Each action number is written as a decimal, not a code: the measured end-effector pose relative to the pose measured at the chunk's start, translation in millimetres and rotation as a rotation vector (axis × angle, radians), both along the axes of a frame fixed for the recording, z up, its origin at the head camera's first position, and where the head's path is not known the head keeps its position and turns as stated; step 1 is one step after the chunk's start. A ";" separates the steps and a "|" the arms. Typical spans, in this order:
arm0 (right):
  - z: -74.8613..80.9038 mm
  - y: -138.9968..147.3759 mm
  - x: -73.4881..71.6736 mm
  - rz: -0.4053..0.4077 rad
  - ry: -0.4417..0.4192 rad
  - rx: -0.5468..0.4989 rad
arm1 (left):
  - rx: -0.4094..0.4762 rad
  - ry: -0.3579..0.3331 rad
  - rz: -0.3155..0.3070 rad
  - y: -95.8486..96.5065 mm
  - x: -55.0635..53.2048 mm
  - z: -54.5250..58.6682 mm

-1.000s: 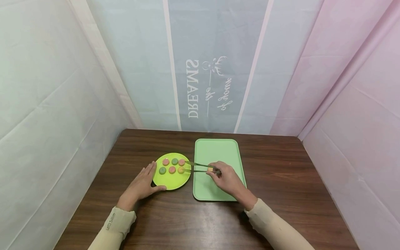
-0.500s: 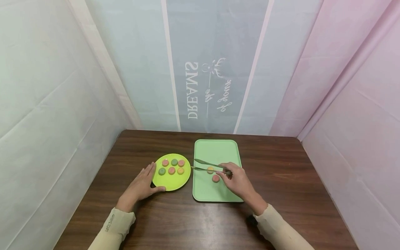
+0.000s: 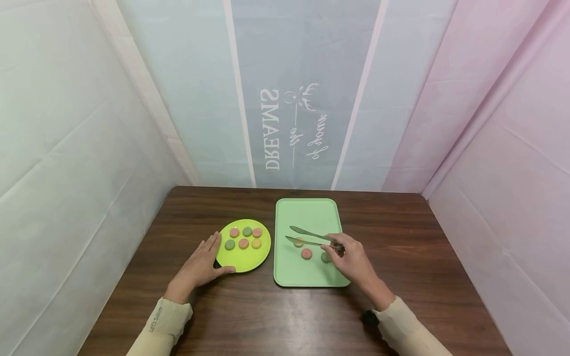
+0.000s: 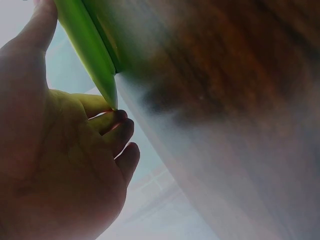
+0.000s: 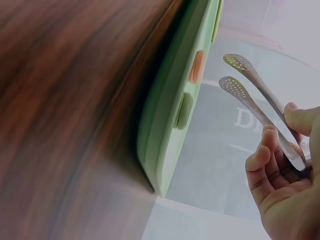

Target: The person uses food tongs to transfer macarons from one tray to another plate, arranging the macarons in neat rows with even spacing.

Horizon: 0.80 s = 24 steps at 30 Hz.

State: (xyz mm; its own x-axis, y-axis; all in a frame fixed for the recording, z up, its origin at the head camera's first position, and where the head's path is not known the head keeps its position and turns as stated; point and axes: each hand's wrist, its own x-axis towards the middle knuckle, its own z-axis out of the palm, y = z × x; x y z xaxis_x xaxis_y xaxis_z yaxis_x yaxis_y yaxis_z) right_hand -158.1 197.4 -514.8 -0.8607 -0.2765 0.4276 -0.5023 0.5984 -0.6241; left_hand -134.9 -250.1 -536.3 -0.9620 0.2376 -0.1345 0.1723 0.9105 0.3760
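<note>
My left hand (image 3: 200, 259) rests against the left rim of a yellow-green plate (image 3: 242, 259), thumb and fingers spread along its edge. On that plate lie several macarons in pink, green and yellow, set in two rows. With thumb and fingertips, my right hand (image 3: 349, 257) holds metal tongs (image 3: 307, 232) above a pale green tray (image 3: 307, 212). The perforated tong tips stand apart with nothing between them in the right wrist view. On the tray are a yellow macaron (image 3: 299, 243) partly behind the tongs, a pink macaron (image 3: 306, 253), and a green macaron (image 3: 326, 257) partly covered by the hand.
Plate and tray stand side by side on a dark wooden table (image 3: 267, 321), a narrow gap between them. Fabric walls enclose the table at the left, back and right; the back one (image 3: 303, 49) carries printed mirrored lettering.
My right hand has drawn the tongs rightward from over the plate's right-hand macarons to above the tray. The tray's pink and green macarons have come into view. The left hand stays put.
</note>
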 end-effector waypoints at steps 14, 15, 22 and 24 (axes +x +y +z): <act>-2.3 19.5 3.3 -0.029 0.045 0.029 | 0.000 0.007 -0.005 -0.1 -0.2 -1.2; -2.4 20.5 3.7 -0.030 0.047 0.033 | -0.001 0.007 -0.005 -0.2 -0.3 -1.6; -6.2 27.3 5.0 -0.033 0.032 0.040 | -0.002 0.008 -0.001 -0.4 -0.2 -3.5; -7.6 29.1 4.4 -0.030 0.034 0.035 | -0.003 0.008 -0.002 -0.6 -0.4 -4.2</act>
State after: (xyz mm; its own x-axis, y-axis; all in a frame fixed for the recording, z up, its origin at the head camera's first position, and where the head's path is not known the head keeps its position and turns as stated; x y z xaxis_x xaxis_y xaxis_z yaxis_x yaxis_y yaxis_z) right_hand -153.7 226.5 -522.4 -0.8538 -0.2665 0.4473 -0.5047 0.6348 -0.5851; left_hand -135.2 -250.7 -540.5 -0.9626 0.2386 -0.1279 0.1765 0.9114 0.3719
